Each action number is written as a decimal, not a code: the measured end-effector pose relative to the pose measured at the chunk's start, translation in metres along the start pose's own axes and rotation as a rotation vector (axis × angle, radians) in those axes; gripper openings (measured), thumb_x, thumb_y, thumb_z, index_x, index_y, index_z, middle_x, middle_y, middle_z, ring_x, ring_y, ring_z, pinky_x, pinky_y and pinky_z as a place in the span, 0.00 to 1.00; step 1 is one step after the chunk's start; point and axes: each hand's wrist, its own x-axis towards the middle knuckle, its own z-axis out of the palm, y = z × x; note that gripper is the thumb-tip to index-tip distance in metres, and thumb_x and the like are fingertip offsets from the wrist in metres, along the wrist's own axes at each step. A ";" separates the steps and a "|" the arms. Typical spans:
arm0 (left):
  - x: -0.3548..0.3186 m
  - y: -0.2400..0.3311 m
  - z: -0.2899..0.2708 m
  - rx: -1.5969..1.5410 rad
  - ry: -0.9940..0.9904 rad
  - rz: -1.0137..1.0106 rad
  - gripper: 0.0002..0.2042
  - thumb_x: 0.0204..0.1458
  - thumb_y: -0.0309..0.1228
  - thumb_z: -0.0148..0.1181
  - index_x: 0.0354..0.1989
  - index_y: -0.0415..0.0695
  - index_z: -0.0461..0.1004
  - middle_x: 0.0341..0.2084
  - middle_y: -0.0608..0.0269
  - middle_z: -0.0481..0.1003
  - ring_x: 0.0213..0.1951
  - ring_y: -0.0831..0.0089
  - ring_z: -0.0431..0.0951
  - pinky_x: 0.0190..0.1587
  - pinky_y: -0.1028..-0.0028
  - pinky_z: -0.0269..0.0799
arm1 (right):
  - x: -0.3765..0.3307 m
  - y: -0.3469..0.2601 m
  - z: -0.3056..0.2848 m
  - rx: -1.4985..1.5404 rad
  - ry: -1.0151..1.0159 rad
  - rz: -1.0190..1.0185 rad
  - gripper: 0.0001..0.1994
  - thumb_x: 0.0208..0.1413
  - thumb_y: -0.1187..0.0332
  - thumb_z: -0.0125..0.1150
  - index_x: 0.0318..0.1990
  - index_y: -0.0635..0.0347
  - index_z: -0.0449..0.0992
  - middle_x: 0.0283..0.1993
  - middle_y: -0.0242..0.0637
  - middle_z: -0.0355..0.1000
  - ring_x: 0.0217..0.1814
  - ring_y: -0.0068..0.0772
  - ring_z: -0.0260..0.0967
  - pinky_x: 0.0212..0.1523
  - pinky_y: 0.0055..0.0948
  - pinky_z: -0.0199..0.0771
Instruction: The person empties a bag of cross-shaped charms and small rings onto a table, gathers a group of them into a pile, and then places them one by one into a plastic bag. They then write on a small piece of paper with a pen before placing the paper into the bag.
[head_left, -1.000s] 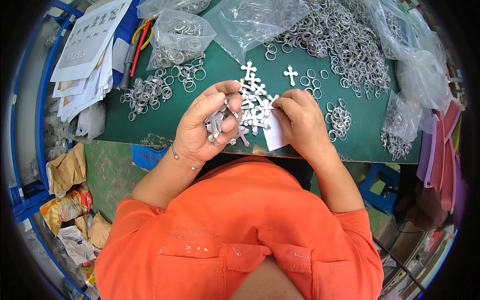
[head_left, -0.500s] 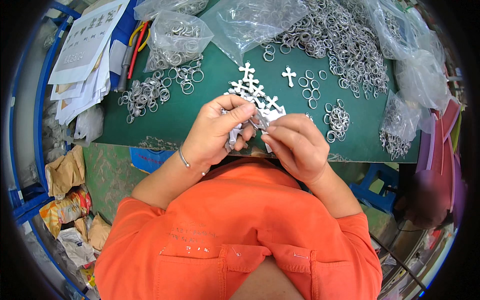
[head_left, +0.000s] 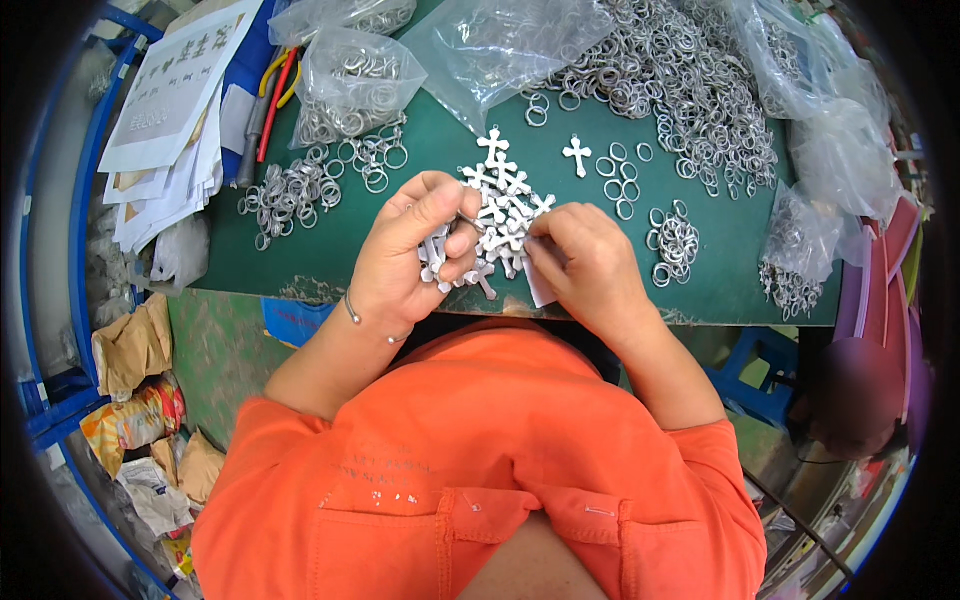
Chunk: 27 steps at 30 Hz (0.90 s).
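Several silver-white cross pendants [head_left: 433,255] show in the curled fingers of my left hand [head_left: 405,235]. A small dark metal piece, possibly a ring, sits at its thumb tip. Just right of that hand is a heap of cross pendants [head_left: 500,212] on the green table [head_left: 400,185]. My right hand [head_left: 590,262] is at the heap's right edge, fingertips drawn together; what they pinch is hidden. Under them a small white paper-like piece [head_left: 540,285] sticks out. One single cross [head_left: 576,156] lies apart, beside a few loose rings [head_left: 620,180].
Metal rings form a large mound [head_left: 690,90] at the far right, a small pile [head_left: 673,245] right of my hand and another pile [head_left: 290,195] at left. Plastic bags [head_left: 360,80] hold more rings. Printed sheets [head_left: 175,90] and a red pen [head_left: 278,105] lie far left.
My hands have drawn apart: the left moved left with the crosses in it, the right moved slightly left and up to the heap. More of the heap shows between them.
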 end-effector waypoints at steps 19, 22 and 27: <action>0.004 0.003 0.012 0.208 0.079 -0.036 0.09 0.61 0.33 0.52 0.38 0.38 0.71 0.27 0.63 0.72 0.19 0.82 0.68 0.15 0.82 0.59 | 0.031 -0.021 -0.018 1.037 0.089 0.424 0.05 0.58 0.75 0.59 0.37 0.68 0.76 0.34 0.34 0.75 0.32 0.20 0.72 0.32 0.18 0.73; 0.005 0.004 0.011 0.240 0.127 -0.033 0.08 0.62 0.33 0.51 0.36 0.41 0.71 0.21 0.63 0.71 0.16 0.81 0.66 0.14 0.82 0.58 | 0.059 0.005 -0.028 0.434 0.169 0.217 0.06 0.55 0.71 0.61 0.37 0.63 0.77 0.33 0.35 0.75 0.34 0.25 0.71 0.33 0.24 0.70; 0.007 0.008 0.000 0.129 -0.011 -0.052 0.10 0.61 0.35 0.52 0.37 0.39 0.72 0.24 0.60 0.73 0.17 0.80 0.69 0.14 0.81 0.61 | 0.145 0.086 -0.041 -0.346 0.341 0.048 0.21 0.49 0.61 0.65 0.47 0.67 0.74 0.48 0.51 0.70 0.51 0.48 0.67 0.53 0.41 0.65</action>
